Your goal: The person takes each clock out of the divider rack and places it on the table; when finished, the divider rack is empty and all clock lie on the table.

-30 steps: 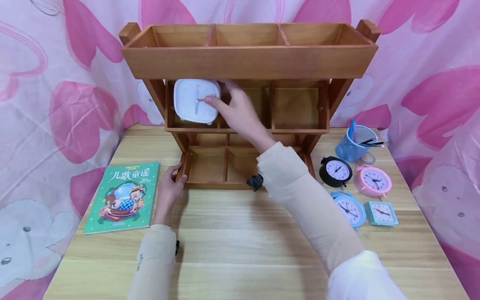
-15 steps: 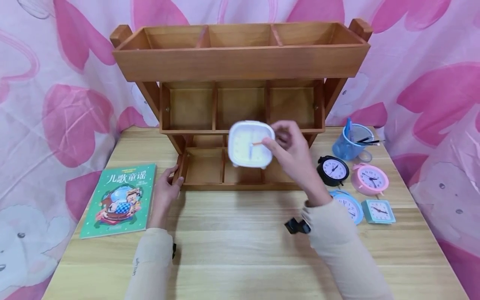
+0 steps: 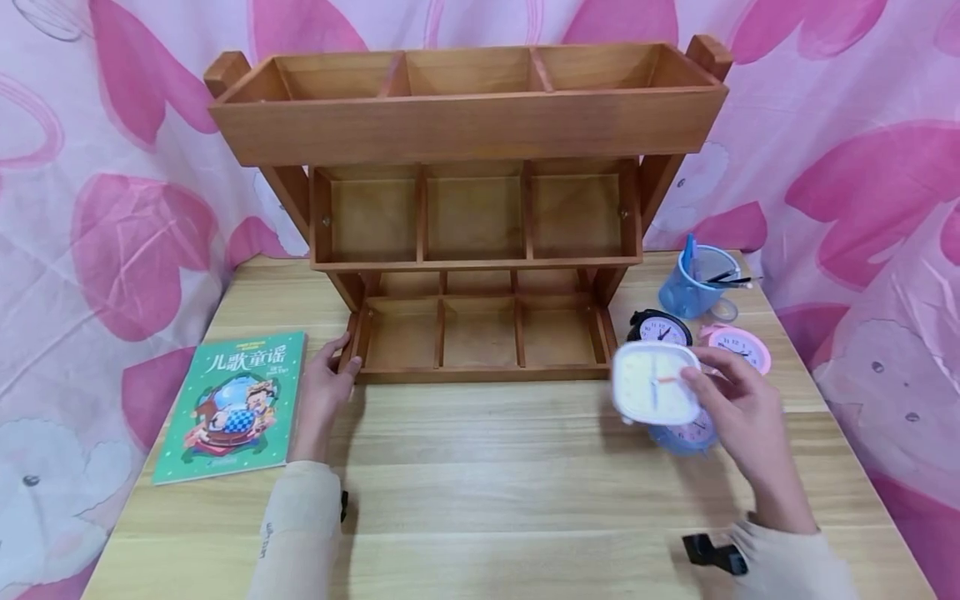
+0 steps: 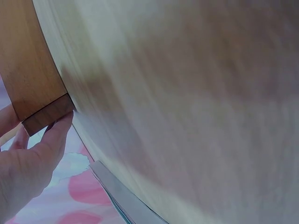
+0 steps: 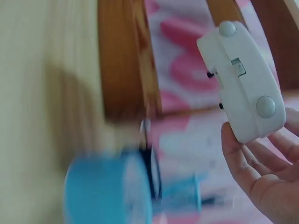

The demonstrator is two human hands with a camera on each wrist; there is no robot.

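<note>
My right hand point(image 3: 750, 417) pinches a white alarm clock point(image 3: 654, 387) by its right side, thumb at the front. It is held over the table's right part and overlaps a blue alarm clock point(image 3: 686, 440). In the right wrist view the white clock's underside point(image 5: 245, 81) shows two round feet and a small switch. My left hand point(image 3: 322, 396) grips the lower left end of a three-tier wooden shelf point(image 3: 468, 129). In the left wrist view, fingers and thumb lie on either side of the shelf's wooden end point(image 4: 49, 114).
A black alarm clock point(image 3: 662, 327) and a pink alarm clock point(image 3: 738, 342) stand at the right, partly covered by the white clock and my hand. Behind them is a blue pen cup point(image 3: 684, 287). A green children's book point(image 3: 232, 408) lies left of my left hand.
My right hand has carried the white clock out of the shelf's middle-tier left compartment, down and to the right, over the other clocks. My left hand keeps its grip on the shelf.
</note>
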